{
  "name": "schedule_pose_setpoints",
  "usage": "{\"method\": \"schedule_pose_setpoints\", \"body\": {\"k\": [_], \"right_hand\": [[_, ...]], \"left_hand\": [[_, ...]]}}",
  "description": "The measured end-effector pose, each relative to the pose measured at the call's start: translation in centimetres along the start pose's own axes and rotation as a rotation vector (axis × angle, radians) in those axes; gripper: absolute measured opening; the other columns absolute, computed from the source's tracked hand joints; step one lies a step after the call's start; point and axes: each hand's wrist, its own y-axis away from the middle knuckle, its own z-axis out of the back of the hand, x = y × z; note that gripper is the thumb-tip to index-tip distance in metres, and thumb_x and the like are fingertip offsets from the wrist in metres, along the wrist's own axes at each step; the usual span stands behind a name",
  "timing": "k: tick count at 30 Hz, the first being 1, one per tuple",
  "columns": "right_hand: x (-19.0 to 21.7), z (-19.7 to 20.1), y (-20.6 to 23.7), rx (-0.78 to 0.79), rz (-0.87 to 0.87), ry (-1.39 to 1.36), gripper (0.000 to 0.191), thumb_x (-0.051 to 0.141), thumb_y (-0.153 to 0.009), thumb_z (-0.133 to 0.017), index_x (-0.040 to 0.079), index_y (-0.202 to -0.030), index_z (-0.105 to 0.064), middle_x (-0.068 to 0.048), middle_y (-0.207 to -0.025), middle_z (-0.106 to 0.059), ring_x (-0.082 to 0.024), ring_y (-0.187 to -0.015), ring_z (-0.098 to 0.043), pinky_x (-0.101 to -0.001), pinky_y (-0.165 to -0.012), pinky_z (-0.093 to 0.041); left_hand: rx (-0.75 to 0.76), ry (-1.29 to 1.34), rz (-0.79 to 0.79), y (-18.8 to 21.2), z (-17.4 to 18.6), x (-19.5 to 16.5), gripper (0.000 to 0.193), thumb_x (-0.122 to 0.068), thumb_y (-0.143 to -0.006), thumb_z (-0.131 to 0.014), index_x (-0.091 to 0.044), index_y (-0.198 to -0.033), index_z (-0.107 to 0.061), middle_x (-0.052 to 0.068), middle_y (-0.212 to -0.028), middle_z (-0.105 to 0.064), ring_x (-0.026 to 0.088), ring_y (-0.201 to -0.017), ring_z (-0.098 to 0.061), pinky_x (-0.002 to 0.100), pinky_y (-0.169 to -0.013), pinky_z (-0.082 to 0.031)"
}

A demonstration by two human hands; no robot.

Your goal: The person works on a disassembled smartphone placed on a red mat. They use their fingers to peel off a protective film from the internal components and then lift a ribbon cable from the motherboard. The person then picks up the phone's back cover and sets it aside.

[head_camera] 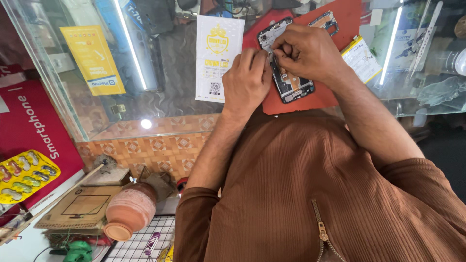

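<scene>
An opened phone (286, 77) lies on a red mat (315, 99) on the glass tabletop (165, 102), back side up, its inner parts bare. Both hands work at its upper half, close together.

The left hand (246, 80) rests against the phone's left edge, fingers (257, 58) curled and pressed to the frame; this looks like a bracing hold, keeping the phone from sliding on the mat. Whether those fingers pinch anything small I cannot tell, since the knuckles hide the tips.

The right hand (303, 51) arches over the phone from above, its fingers (284, 51) bunched tight at a spot just beside the left fingertips. They seem closed on some small part or tool, but it is too hidden to name. The raised wrist probably keeps the palm off the bare circuitry.

Beyond the right fingers, at the mat's far edge, lies a loose phone part (324, 20), set apart from the working spot yet within reach. To the left of the left fingers lies a white leaflet (217, 58); to the right of the right wrist, a flat yellow-and-white pack (361, 58) sits half off the mat.
</scene>
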Motion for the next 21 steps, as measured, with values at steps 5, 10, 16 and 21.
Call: {"method": "schedule_pose_setpoints", "body": {"k": [5,10,16,21], "right_hand": [[-0.1,-0.1,0.0,-0.006,0.002,-0.005,0.016,0.005,-0.093,-0.080,0.002,-0.105,-0.072,-0.007,-0.087,-0.062,-0.016,-0.067,-0.064,-0.0302,-0.061,-0.051],[-0.2,-0.2,0.0,-0.013,0.006,0.002,0.016,0.006,-0.092,-0.079,0.002,-0.105,-0.071,-0.007,-0.088,-0.063,-0.017,-0.068,-0.064,-0.0308,-0.061,-0.051],[-0.1,-0.1,0.1,-0.010,-0.002,0.015,0.017,0.006,-0.090,-0.078,0.002,-0.105,-0.071,-0.008,-0.089,-0.064,-0.019,-0.069,-0.065,-0.0321,-0.062,-0.052],[0.0,-0.2,0.0,-0.015,0.003,0.030,0.016,0.006,-0.089,-0.078,0.002,-0.104,-0.072,-0.008,-0.088,-0.065,-0.020,-0.068,-0.065,-0.0326,-0.062,-0.051]], "left_hand": [[0.023,0.011,0.009,-0.1,0.0,0.3,0.019,-0.010,-0.088,-0.074,-0.008,-0.105,-0.067,0.005,-0.098,-0.058,0.025,-0.085,-0.065,0.040,-0.064,-0.054],[0.022,0.004,0.016,-0.3,-0.4,0.2,0.015,-0.014,-0.090,-0.075,-0.008,-0.100,-0.067,0.005,-0.095,-0.059,0.025,-0.084,-0.065,0.040,-0.062,-0.053],[0.029,-0.053,-0.005,-0.4,-0.9,0.1,0.013,-0.015,-0.094,-0.074,-0.007,-0.096,-0.066,0.006,-0.092,-0.057,0.025,-0.082,-0.065,0.041,-0.061,-0.053],[0.038,-0.075,-0.010,-0.4,-1.1,0.2,0.014,-0.014,-0.091,-0.075,-0.006,-0.095,-0.065,0.007,-0.091,-0.055,0.026,-0.080,-0.064,0.041,-0.059,-0.052]]}}
